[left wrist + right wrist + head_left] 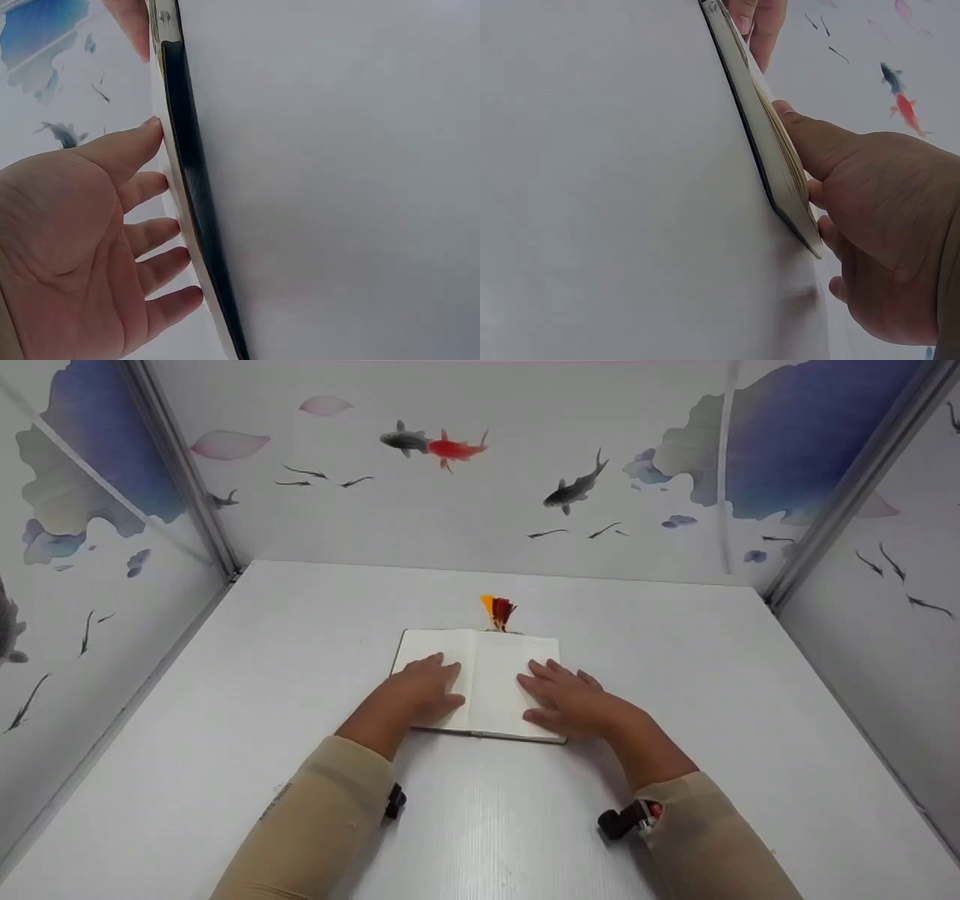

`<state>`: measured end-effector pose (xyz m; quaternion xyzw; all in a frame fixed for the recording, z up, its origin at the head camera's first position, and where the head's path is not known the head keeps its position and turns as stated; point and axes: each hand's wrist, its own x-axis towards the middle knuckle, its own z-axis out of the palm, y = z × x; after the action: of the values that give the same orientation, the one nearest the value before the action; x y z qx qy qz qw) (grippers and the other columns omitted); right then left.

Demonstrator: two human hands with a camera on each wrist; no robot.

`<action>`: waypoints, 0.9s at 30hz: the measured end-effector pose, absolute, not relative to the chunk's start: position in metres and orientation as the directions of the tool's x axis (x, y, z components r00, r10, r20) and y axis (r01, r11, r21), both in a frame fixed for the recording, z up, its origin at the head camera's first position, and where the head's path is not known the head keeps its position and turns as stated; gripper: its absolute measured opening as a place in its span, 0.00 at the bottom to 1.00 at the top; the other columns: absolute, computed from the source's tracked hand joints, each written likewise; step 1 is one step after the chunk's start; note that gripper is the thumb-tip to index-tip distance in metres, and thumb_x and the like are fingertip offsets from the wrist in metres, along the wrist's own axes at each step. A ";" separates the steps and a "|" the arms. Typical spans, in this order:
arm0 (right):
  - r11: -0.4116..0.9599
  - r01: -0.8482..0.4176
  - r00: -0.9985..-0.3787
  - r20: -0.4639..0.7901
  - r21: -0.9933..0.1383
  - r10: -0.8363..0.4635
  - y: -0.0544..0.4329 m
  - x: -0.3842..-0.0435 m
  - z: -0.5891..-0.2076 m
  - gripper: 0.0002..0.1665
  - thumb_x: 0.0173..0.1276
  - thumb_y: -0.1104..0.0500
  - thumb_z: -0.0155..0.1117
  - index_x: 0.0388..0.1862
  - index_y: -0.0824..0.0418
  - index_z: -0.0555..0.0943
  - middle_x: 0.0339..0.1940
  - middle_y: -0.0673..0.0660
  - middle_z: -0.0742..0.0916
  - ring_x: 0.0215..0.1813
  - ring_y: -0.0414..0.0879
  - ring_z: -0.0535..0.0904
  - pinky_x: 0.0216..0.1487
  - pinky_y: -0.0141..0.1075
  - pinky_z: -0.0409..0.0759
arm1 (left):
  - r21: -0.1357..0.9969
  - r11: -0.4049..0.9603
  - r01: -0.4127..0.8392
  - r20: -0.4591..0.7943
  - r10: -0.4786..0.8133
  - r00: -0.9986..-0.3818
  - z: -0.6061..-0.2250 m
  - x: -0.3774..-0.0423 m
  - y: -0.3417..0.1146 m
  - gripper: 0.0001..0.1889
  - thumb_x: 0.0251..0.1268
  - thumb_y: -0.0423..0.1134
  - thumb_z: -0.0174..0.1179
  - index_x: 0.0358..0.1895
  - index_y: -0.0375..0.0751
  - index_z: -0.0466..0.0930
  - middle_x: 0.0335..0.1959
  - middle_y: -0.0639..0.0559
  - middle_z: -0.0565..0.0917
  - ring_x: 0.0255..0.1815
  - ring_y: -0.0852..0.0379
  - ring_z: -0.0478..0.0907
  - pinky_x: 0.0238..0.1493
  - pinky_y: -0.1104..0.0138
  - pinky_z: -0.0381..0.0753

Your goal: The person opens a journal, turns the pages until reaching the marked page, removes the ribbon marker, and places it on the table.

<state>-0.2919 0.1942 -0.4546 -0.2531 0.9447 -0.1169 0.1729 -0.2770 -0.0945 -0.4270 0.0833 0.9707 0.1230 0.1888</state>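
Note:
An open notebook (pixel 495 682) with blank cream pages lies on the white table, its dark cover edge showing along the bottom. My left hand (pixel 426 688) rests on the left page, fingers spread and fairly straight. On the right page lies my right hand (pixel 566 697), its fingers also spread, near the outer edge. A tassel (pixel 500 613) in yellow and dark red sticks out beyond the notebook's top edge. In the left wrist view the left fingertips touch the page above the dark cover (pixel 196 172). The right wrist view shows the thicker page block (pixel 769 142) beneath the right thumb.
The white table (pixel 247 682) extends around the notebook on every side. White panels (pixel 480 510) printed with fish and blue shapes enclose it at the back and both sides, with metal posts at the corners. A dark wrist device (pixel 626 821) sits under the right sleeve.

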 end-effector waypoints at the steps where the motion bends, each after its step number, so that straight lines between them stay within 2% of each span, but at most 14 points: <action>1: 0.845 -0.438 -0.812 -0.268 -0.308 -0.519 0.194 -0.292 -0.454 0.46 0.82 0.31 0.53 0.91 0.37 0.49 0.93 0.47 0.50 0.94 0.52 0.36 0.90 0.64 0.37 | 0.271 0.957 0.107 -0.357 0.203 -0.912 -0.427 -0.277 -0.095 0.39 0.83 0.59 0.55 0.88 0.55 0.53 0.92 0.47 0.49 0.92 0.43 0.46 0.90 0.45 0.50; 8: 0.847 -0.440 -0.816 -0.261 -0.297 -0.516 0.191 -0.292 -0.454 0.46 0.82 0.32 0.55 0.90 0.37 0.50 0.93 0.47 0.51 0.94 0.53 0.37 0.90 0.65 0.38 | 0.273 0.958 0.089 -0.372 0.190 -0.909 -0.428 -0.276 -0.095 0.39 0.83 0.59 0.54 0.89 0.57 0.52 0.92 0.48 0.49 0.93 0.44 0.45 0.90 0.46 0.49; 15: 0.829 -0.481 -0.798 -0.250 -0.284 -0.548 0.188 -0.291 -0.455 0.40 0.83 0.39 0.57 0.88 0.30 0.56 0.92 0.43 0.54 0.94 0.53 0.39 0.89 0.67 0.39 | 0.273 0.960 0.069 -0.385 0.175 -0.906 -0.431 -0.278 -0.093 0.39 0.82 0.60 0.55 0.88 0.59 0.53 0.92 0.49 0.49 0.93 0.44 0.45 0.90 0.45 0.50; 20: 0.826 -0.483 -0.787 -0.271 -0.290 -0.555 0.189 -0.290 -0.452 0.38 0.84 0.39 0.55 0.88 0.32 0.57 0.92 0.42 0.56 0.94 0.52 0.41 0.89 0.65 0.38 | 0.273 0.958 0.086 -0.381 0.190 -0.905 -0.434 -0.280 -0.093 0.39 0.83 0.60 0.55 0.89 0.57 0.52 0.92 0.48 0.49 0.93 0.43 0.44 0.90 0.45 0.49; 27: 0.827 -0.454 -0.775 -0.311 -0.332 -0.550 0.196 -0.290 -0.443 0.41 0.83 0.41 0.59 0.89 0.39 0.58 0.91 0.42 0.58 0.94 0.50 0.43 0.91 0.61 0.40 | 0.277 0.955 0.108 -0.372 0.210 -0.904 -0.432 -0.277 -0.094 0.38 0.84 0.58 0.53 0.89 0.54 0.52 0.92 0.45 0.48 0.93 0.42 0.43 0.90 0.44 0.48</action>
<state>-0.2898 0.1961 -0.4427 -0.2687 0.9343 -0.1201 0.2010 -0.2774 -0.0936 -0.4323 0.0820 0.9676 0.1261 0.2028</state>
